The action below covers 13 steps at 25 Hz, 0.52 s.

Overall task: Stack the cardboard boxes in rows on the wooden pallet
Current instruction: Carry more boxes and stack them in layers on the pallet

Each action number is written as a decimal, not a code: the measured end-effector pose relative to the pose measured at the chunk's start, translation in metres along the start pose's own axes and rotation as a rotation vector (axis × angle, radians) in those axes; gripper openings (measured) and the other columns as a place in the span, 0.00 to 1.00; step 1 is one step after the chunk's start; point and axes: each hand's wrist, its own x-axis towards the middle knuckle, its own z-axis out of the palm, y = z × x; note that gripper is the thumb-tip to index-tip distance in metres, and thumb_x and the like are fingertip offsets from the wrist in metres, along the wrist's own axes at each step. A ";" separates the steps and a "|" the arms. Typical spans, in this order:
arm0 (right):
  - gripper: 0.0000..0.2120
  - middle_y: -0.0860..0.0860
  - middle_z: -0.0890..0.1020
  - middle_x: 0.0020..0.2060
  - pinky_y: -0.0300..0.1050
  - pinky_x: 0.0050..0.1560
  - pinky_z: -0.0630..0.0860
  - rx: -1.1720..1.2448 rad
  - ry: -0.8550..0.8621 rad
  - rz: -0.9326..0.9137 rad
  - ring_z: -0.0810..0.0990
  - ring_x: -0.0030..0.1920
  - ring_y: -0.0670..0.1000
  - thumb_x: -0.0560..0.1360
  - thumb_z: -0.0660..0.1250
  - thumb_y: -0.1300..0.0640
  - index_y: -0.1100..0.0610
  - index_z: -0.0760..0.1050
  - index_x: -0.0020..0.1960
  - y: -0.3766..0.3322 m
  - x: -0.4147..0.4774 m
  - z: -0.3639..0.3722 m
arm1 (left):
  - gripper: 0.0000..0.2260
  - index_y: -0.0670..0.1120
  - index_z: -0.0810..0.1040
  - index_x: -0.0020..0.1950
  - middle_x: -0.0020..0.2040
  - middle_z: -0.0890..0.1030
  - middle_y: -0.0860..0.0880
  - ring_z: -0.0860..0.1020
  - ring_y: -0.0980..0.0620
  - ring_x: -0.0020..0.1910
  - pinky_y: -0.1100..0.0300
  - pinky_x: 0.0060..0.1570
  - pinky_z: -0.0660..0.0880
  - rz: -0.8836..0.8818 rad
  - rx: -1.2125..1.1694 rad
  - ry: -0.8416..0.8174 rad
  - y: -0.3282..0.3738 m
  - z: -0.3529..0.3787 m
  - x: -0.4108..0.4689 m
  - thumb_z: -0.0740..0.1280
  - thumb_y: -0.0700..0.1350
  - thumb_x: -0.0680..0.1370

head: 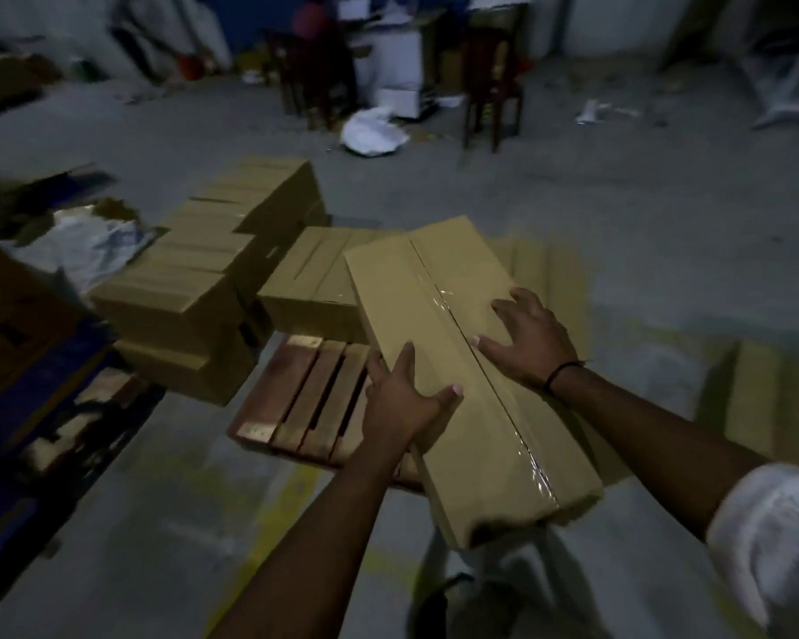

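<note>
The left hand (402, 398) gripped one edge of the taped box (425, 306), the right hand (531, 339) lay flat-fingered on top, so it might slide askew off the pallet (296, 394).

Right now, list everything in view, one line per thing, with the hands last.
long box: one, tan with clear tape, held over the pallet's near right part
pallet: one, reddish-brown wood, on the floor at centre
stacked boxes: several, tan, at the pallet's far end and to its left
flat cardboard: a few sheets, tan, on the floor at right
white bag: one, white, on the floor far off
chairs: two, dark brown, far side
blue cartons: some, blue, far left
left hand: one, grips the long box's left edge
right hand: one, black wristband, fingers spread on the long box's top
</note>
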 end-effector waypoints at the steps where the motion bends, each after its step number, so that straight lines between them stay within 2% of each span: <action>1: 0.36 0.48 0.61 0.77 0.55 0.66 0.71 -0.012 0.028 0.042 0.71 0.69 0.59 0.69 0.66 0.28 0.46 0.69 0.72 0.002 -0.014 -0.005 | 0.47 0.57 0.58 0.81 0.80 0.49 0.49 0.59 0.40 0.78 0.45 0.72 0.66 0.031 0.016 -0.044 0.001 0.000 -0.002 0.73 0.69 0.67; 6: 0.37 0.49 0.62 0.76 0.57 0.65 0.72 -0.045 0.123 0.239 0.72 0.67 0.61 0.68 0.66 0.27 0.45 0.69 0.71 0.007 -0.060 -0.017 | 0.48 0.57 0.58 0.81 0.81 0.49 0.48 0.59 0.40 0.78 0.47 0.72 0.66 0.191 -0.014 -0.239 0.002 0.000 -0.013 0.72 0.69 0.67; 9: 0.37 0.49 0.62 0.76 0.57 0.65 0.70 -0.119 0.145 0.342 0.71 0.67 0.61 0.69 0.66 0.27 0.45 0.70 0.71 0.007 -0.062 -0.002 | 0.49 0.57 0.56 0.82 0.82 0.50 0.45 0.58 0.42 0.79 0.49 0.73 0.65 0.208 0.004 -0.354 -0.009 0.004 0.017 0.72 0.71 0.67; 13: 0.37 0.47 0.60 0.76 0.57 0.66 0.71 -0.089 0.122 0.430 0.70 0.68 0.59 0.69 0.64 0.26 0.45 0.69 0.72 0.012 -0.043 0.030 | 0.52 0.56 0.56 0.82 0.82 0.47 0.46 0.58 0.40 0.79 0.44 0.74 0.65 0.220 0.067 -0.441 -0.018 0.004 0.056 0.67 0.75 0.63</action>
